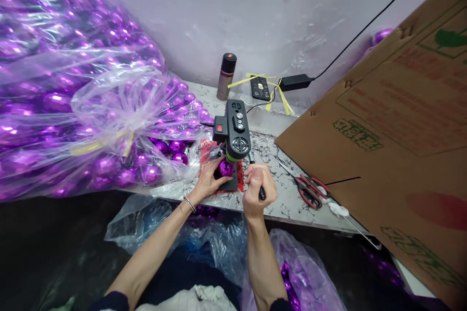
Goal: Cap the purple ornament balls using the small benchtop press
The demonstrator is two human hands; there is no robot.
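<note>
A small black bench drill (235,131) stands on a red-edged base at the middle of the white table (288,204). My left hand (209,177) holds a shiny purple ball (225,167) under the drill head, fingers curled round it. My right hand (257,187) is closed in a fist round the drill's black lever handle (260,189), just right of the ball. A thin bracelet sits on my left wrist.
A huge clear bag of purple balls (73,97) fills the left. A big cardboard sheet (401,121) leans at the right. Red-handled scissors (310,189) lie beside it. A dark spray can (226,75), a power adapter (295,81) and cable stand by the wall. Plastic bags (292,272) lie below.
</note>
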